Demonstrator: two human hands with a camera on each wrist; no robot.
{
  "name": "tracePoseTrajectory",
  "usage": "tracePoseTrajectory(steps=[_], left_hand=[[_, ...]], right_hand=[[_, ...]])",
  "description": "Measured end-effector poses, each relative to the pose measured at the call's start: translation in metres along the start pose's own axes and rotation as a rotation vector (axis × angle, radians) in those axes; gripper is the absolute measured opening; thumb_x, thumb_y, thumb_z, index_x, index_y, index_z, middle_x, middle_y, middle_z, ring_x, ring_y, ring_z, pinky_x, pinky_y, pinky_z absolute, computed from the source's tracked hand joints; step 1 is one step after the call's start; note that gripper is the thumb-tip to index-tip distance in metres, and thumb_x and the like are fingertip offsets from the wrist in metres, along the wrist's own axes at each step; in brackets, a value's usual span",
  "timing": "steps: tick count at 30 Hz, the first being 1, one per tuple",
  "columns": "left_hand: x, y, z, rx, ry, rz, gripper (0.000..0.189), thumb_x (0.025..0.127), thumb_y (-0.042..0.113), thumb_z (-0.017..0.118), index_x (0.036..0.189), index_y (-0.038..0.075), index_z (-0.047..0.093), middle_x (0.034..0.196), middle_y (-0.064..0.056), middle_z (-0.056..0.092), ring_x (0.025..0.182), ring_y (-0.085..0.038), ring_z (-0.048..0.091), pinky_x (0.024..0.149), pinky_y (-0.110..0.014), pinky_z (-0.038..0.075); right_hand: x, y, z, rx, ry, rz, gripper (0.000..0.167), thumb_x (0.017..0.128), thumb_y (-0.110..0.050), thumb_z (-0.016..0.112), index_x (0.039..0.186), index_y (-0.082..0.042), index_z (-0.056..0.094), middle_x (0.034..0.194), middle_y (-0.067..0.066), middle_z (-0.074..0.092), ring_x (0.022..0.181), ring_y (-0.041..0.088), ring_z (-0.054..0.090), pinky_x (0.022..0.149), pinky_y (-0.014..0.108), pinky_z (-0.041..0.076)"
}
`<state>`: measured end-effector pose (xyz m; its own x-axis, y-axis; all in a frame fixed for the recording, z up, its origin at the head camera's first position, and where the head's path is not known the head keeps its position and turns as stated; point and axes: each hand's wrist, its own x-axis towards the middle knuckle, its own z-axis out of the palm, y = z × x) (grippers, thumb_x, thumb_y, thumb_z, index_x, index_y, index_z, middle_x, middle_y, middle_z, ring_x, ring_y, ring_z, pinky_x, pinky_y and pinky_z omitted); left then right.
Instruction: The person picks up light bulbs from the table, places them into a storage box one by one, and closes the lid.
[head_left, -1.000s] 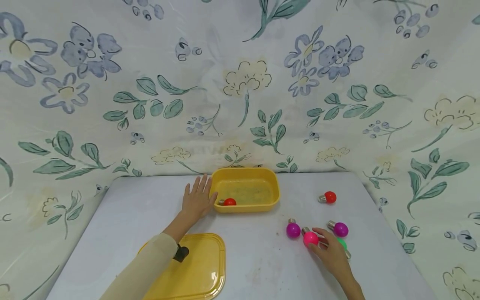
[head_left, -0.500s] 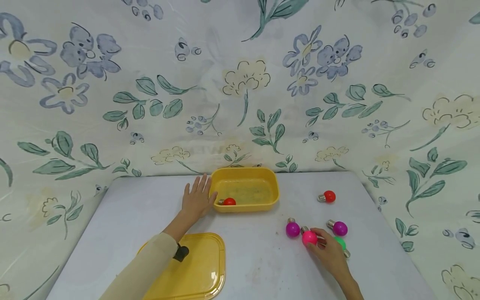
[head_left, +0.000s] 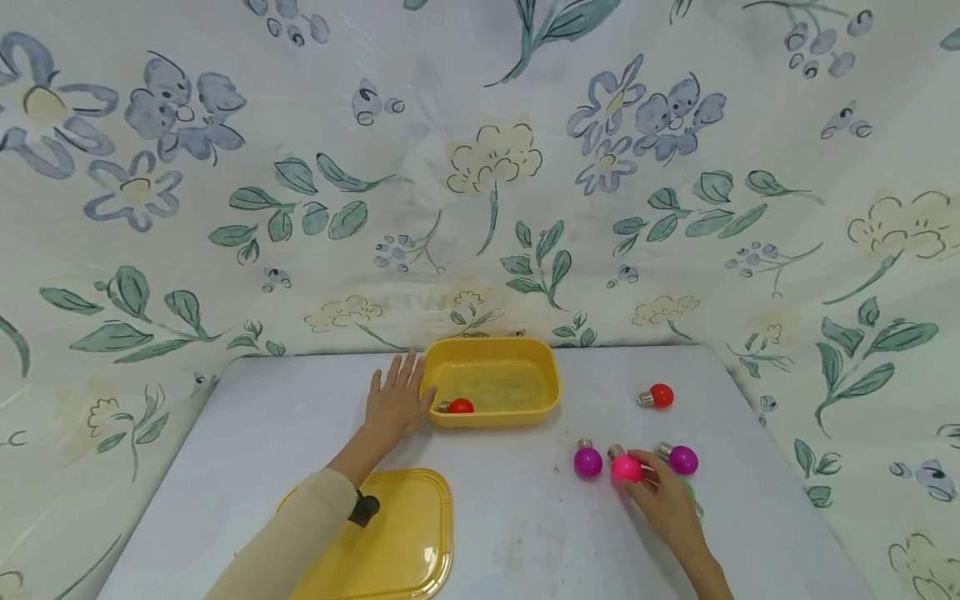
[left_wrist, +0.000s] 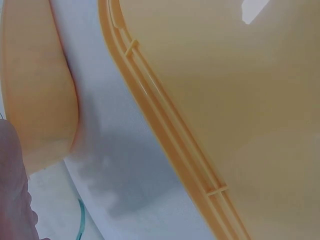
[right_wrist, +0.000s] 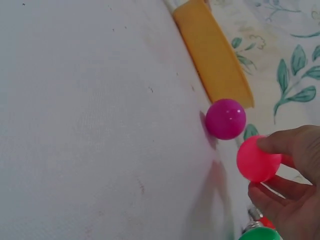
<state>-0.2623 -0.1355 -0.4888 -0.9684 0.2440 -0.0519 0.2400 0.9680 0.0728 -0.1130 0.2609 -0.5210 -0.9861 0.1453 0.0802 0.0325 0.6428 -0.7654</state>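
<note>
My right hand (head_left: pixel 663 502) pinches a pink light bulb (head_left: pixel 626 468) by its round globe, thumb on one side and fingers on the other, with the metal screw base pointing away. In the right wrist view the pink bulb (right_wrist: pixel 258 159) shows between thumb and fingers, a shadow on the table beside it. Close to its left lies a purple bulb (head_left: pixel 588 462). My left hand (head_left: pixel 395 398) rests with straight, spread fingers against the left side of a yellow plastic box (head_left: pixel 491 419). Inside that box, near the front left corner, lies a red bulb (head_left: pixel 461 406).
A yellow lid (head_left: pixel 405 533) lies on the white table (head_left: pixel 517 508) under my left forearm. Another purple bulb (head_left: pixel 683 460) and a mostly hidden green bulb (right_wrist: pixel 260 234) lie by my right hand. Farther back is a red bulb (head_left: pixel 662 396). A floral cloth (head_left: pixel 480 275) hangs behind.
The pink bulb has shifted slightly away from the nearby purple bulb, and my right hand has moved with it, covering more of the green bulb. My left hand stays at the box.
</note>
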Motion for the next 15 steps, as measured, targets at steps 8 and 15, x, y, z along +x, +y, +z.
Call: tracePoseTrajectory(steps=[8,15], left_hand=[[0.001,0.000,0.000,-0.001,0.009,0.001,0.067,0.108,0.044,0.029,0.158,0.000,0.018,0.164,-0.020,0.012,0.150,-0.038,0.011,0.116,-0.060,0.011],[0.001,-0.001,0.001,0.003,0.013,0.004,0.067,0.108,0.043,0.029,0.158,0.000,0.018,0.164,-0.020,0.013,0.150,-0.038,0.010,0.116,-0.060,0.012]], right_hand=[[0.005,-0.014,-0.008,0.019,0.027,-0.092,0.046,0.085,0.005,0.076,0.128,0.004,0.060,0.124,0.021,0.063,0.109,0.039,0.063,0.090,0.042,0.052],[0.014,-0.026,-0.012,0.036,0.019,-0.139,0.048,0.085,0.003,0.076,0.130,0.002,0.059,0.127,0.019,0.062,0.112,0.038,0.063,0.090,0.042,0.052]])
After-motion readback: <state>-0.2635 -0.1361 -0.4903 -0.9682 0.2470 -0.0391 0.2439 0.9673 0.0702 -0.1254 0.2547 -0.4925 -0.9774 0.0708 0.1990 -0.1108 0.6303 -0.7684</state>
